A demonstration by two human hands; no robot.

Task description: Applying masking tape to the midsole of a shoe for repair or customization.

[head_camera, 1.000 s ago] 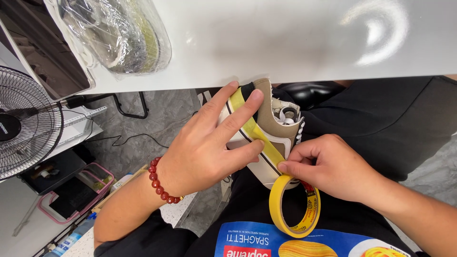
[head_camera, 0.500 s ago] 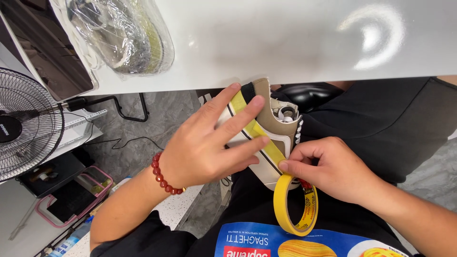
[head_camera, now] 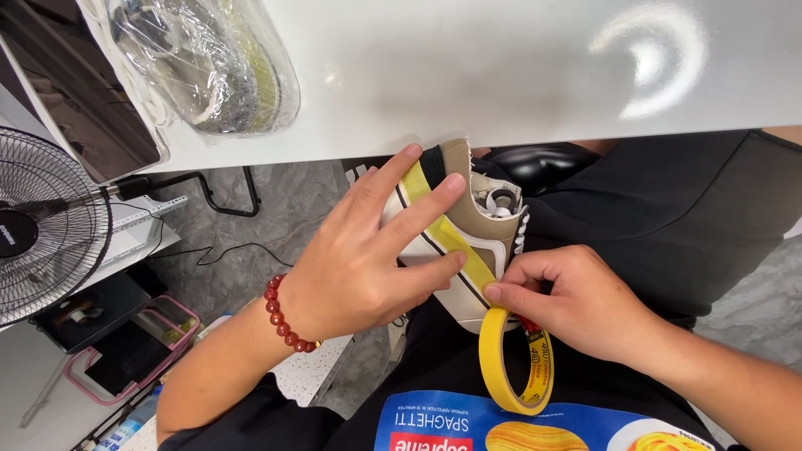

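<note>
a strip of yellow tape (head_camera: 455,242) already runs along the side of the shoe (head_camera: 468,250), from near its far end down to the near edge by the sole, so the masking of this side looks well under way; the strip is not yet cut, since it leads straight into the tape roll (head_camera: 511,361) hanging just below the shoe. what seems left is pressing the last stretch flat and parting it from the roll; the shoe's other side is hidden, so i cannot tell whether it is taped. the left hand (head_camera: 368,259) lies spread over the shoe, fingers flat on the tape and curled round the body to steady it. the right hand (head_camera: 576,301) is closed in a pinch on the tape where it leaves the roll. the shoe sits over the person's lap, just below the near edge of the white table (head_camera: 468,75), its long axis running diagonally from far left to near right, opening turned to the right. a plastic-wrapped bundle (head_camera: 209,63) rests on the table far left, and a fan (head_camera: 46,225) stands at the left.
</note>
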